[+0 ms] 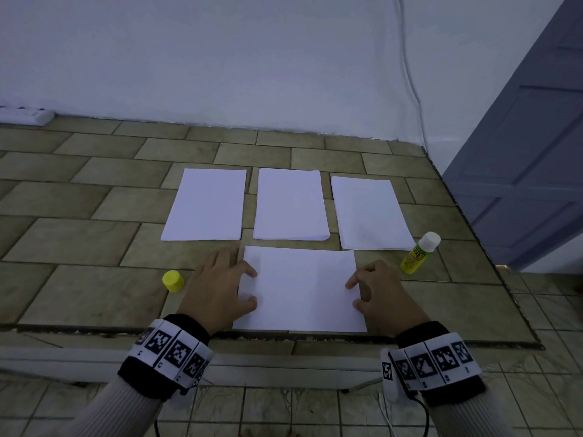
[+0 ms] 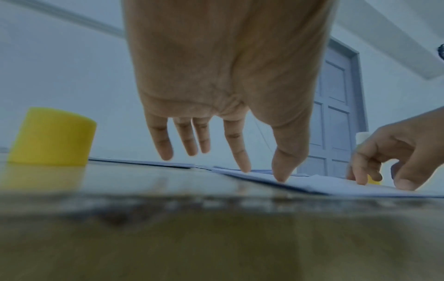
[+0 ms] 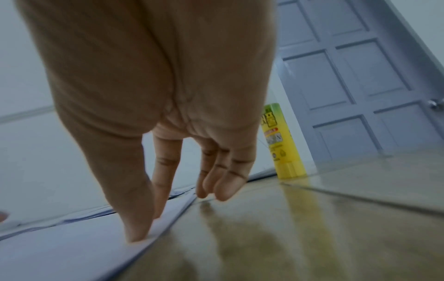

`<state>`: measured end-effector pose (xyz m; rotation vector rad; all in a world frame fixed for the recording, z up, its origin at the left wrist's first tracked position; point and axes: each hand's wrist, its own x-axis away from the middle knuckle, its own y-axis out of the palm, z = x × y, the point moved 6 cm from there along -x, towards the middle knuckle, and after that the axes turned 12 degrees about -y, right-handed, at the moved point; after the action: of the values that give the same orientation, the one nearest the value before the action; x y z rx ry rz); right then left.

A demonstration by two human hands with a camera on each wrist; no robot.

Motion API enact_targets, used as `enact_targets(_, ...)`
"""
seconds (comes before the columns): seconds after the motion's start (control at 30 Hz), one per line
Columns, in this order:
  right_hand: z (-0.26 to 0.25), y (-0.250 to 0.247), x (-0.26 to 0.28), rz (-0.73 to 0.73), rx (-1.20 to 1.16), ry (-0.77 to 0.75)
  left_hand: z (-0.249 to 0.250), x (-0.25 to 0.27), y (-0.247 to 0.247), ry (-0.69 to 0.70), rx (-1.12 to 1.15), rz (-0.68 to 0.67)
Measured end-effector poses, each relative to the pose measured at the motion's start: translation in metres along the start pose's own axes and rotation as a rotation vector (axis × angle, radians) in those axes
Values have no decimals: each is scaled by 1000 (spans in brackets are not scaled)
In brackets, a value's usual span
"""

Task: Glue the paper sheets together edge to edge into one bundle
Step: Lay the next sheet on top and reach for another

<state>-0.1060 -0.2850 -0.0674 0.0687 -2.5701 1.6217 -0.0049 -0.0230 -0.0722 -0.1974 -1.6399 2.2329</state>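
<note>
A white sheet [image 1: 299,288] lies flat near the table's front edge. My left hand [image 1: 252,287] touches its left edge with the thumb and index fingertip, the other fingers straight above the table [image 2: 144,190]. My right hand [image 1: 352,294] presses its right edge with the thumb and index finger [image 3: 165,180]. Behind it lie three white paper stacks: left [image 1: 206,205], middle [image 1: 290,203], right [image 1: 370,212]. A yellow-green glue stick [image 1: 419,253] with a white top stands to the right of my right hand. Its yellow cap [image 1: 173,280] stands left of my left hand.
The tile-patterned table ends at a front edge [image 1: 284,334] just below the sheet and at a right edge near the glue stick. A grey door [image 1: 530,152] stands at the right. A white power strip [image 1: 25,116] lies at the back left, and a cable [image 1: 413,89] runs down the wall.
</note>
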Motion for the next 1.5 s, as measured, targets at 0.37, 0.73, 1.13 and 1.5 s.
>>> enact_targets(0.37,-80,21,-12,-69,100,-173,18,-10,43,35,-133,30)
enact_targets(0.73,-96,71,-48,0,211,-278,14,-12,50,63,-182,38)
enact_targets(1.13,-9,34,-8,9,290,-23,15,-13,50,70,-179,84)
enact_targets(1.5,-92,73,-46,-45,198,-284,13,-12,50,82,-177,82)
